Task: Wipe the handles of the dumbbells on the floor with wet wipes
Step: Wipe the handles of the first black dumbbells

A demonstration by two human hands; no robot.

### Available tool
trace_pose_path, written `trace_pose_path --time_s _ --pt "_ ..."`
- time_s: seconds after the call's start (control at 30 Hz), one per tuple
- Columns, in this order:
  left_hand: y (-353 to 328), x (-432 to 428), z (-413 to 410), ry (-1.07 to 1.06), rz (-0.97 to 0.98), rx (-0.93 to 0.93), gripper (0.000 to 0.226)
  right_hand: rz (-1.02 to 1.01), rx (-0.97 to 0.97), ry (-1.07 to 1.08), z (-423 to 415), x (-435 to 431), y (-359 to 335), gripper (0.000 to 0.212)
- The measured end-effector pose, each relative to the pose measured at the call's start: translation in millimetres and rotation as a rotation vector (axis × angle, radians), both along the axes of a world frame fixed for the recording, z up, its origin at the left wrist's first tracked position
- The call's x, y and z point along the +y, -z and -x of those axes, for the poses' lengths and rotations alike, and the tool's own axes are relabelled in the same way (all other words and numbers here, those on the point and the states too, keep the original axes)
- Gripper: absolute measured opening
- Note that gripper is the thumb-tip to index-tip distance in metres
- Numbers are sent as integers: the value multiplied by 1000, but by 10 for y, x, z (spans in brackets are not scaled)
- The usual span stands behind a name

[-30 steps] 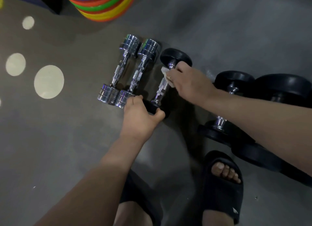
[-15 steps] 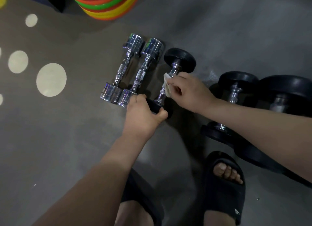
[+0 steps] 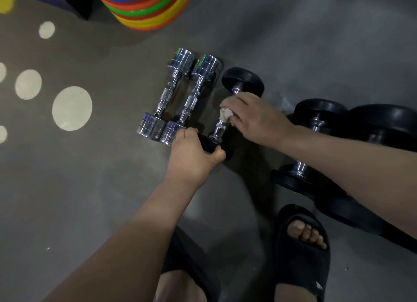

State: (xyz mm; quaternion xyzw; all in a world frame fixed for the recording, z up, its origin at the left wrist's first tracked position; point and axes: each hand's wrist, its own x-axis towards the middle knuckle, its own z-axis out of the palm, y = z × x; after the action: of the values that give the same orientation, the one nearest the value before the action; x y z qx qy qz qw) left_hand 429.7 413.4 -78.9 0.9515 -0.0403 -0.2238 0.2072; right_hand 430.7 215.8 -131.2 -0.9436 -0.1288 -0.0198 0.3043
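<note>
A small black-ended dumbbell [image 3: 243,80] lies on the grey floor with a chrome handle [image 3: 220,130]. My left hand [image 3: 191,155] grips its near black end. My right hand [image 3: 255,116] holds a crumpled white wet wipe [image 3: 225,113] wrapped against the middle of that handle. Two chrome dumbbells [image 3: 168,96] [image 3: 191,100] lie side by side just left of it. Larger black dumbbells [image 3: 316,121] [image 3: 383,125] lie to the right, partly hidden by my right forearm.
A stack of coloured rings [image 3: 144,5] stands at the top centre beside a dark box [image 3: 74,1]. Pale round spots [image 3: 72,108] mark the floor at left. My feet in black slides [image 3: 302,252] stand at the bottom.
My right hand slid the wipe down the handle toward the near end, then back up to its middle. My left hand kept its grip on the near end.
</note>
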Motion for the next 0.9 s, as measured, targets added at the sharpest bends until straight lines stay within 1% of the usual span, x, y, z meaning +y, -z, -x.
trace_pose_path --time_s 0.03,0.13,0.27,0.37,0.43,0.53,0.63,0.77,0.9 --pt "-2 2 -1 2 -2 -3 68 -13 4 10 -7 2 -25 25" --pt "-9 4 -8 5 -3 -5 68 -34 -12 2 -12 -5 -23 25" --pt "-12 7 -17 12 -6 1 73 27 -31 -2 13 26 -3 27" --pt "-16 14 -21 18 -5 3 75 63 -18 -56 58 17 30 23" --pt "-19 17 -22 19 -3 6 76 80 -22 -102 40 -19 42 25" --pt "-13 22 -28 17 -3 -3 75 142 -96 -193 -38 -62 45 24" --pt "-12 27 -33 21 1 -2 75 128 -111 -192 -59 -81 19 25" --pt "-8 39 -31 22 11 4 75 119 -72 -164 -21 -58 50 20" --pt "4 49 -39 29 14 3 75 140 -22 -173 32 -75 45 27"
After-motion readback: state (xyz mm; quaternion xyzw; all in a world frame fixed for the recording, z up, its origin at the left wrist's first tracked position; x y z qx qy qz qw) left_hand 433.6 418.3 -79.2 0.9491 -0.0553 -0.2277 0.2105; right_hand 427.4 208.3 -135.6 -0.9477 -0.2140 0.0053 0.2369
